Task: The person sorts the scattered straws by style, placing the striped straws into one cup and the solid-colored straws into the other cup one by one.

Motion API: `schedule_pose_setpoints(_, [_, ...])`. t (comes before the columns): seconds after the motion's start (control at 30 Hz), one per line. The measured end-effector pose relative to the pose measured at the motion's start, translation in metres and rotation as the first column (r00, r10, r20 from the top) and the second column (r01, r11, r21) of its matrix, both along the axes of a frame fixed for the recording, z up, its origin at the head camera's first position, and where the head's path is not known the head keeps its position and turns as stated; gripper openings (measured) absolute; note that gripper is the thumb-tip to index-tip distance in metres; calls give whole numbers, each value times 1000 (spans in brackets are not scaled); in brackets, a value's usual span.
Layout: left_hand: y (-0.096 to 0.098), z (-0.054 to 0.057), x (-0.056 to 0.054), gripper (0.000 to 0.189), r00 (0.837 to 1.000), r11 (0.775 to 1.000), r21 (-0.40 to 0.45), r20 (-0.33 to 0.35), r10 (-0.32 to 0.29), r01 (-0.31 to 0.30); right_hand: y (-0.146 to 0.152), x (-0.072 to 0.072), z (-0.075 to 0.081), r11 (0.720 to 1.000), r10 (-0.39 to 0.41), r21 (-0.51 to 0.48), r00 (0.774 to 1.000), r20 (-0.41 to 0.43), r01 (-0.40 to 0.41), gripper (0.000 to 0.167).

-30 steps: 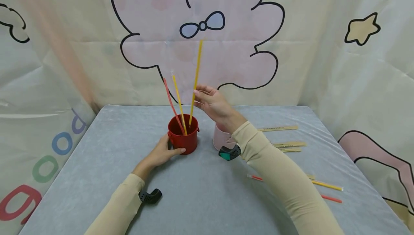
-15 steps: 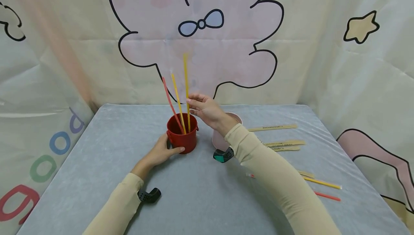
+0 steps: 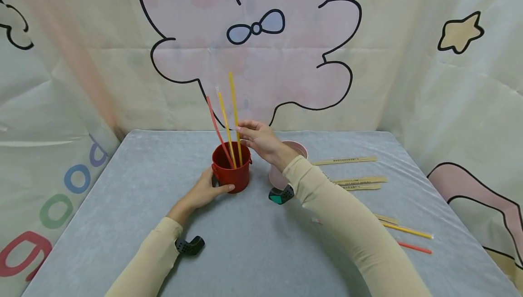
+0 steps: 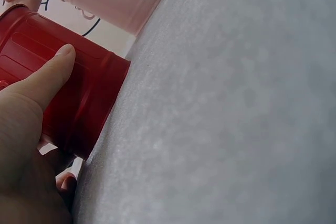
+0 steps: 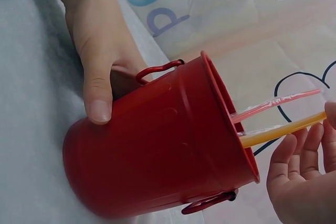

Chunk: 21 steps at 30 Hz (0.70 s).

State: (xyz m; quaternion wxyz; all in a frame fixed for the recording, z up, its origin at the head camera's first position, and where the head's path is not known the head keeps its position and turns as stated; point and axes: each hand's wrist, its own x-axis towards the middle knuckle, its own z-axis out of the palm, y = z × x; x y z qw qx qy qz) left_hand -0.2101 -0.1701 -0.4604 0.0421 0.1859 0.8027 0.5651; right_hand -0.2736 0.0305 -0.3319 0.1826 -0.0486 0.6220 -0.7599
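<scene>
A small red bucket [image 3: 233, 180] with side handles stands upright on the table. My left hand [image 3: 203, 191] grips its lower left side, the thumb across the front in the left wrist view and the other fingers partly hidden behind. My right hand [image 3: 263, 141], above the bucket's right rim, pinches a yellow straw [image 3: 233, 95] between thumb and fingertips. That straw stands nearly upright, its lower end inside the bucket. Beside it, another yellow straw [image 3: 224, 114] and a red straw [image 3: 214, 121] lean left in the bucket. Clear wrapping shows on straws in the right wrist view.
Behind my right wrist stands a pale pink bucket [image 3: 278, 178], partly covered. Several flat tan paper-sleeved sticks [image 3: 347, 160] lie to its right. Nearer, a yellow straw [image 3: 410, 230] and a red straw [image 3: 416, 248] lie on the grey cloth-covered table [image 3: 261, 247], partly under my right forearm.
My right hand has moved left and down, lowering the yellow straw further into the red bucket; it now stands closer to the other straws. My left hand has stayed on the bucket.
</scene>
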Motion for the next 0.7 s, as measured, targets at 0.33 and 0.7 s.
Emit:
schedule_pose_setpoints(0.33, [2,1,0,78,1000,1000,-4,-11,0,0,-1,0,-4,999,-25,31,1000,8,24,4])
schedule_pose_setpoints(0.7, [2,2,0,77,1000,1000,-16,-13,3,-3,0,-3,-2,991,-51,120,999,-14,52,16])
